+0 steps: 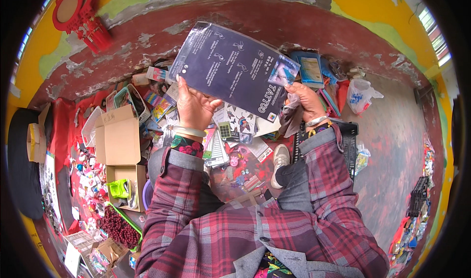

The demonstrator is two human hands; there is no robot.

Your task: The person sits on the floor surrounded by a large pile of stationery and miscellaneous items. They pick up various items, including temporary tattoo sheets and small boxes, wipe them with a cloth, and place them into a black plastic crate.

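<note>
A flat dark blue packet [223,74] in a clear plastic sleeve is held up and tilted between my hands. It carries pale print, small hand drawings and a photo at its right end. My left hand [194,108] pinches its lower left edge, thumb on the front, with some fingers behind. My right hand [308,104] grips its lower right corner. Under those right fingers hangs a crumpled dark brown piece [291,117], thin and soft-looking; its kind is unclear. Below the packet, printed sheets with butterfly-like designs [241,122] lie on the floor pile.
Left of me stand an open cardboard box [117,140], a white basket [140,104], and a green-rimmed tray of dark red beads [117,226]. Near my right forearm is a black crate [349,140]. Beyond it lies a white plastic bag [362,95]. A peeling red wall [274,20] rises ahead.
</note>
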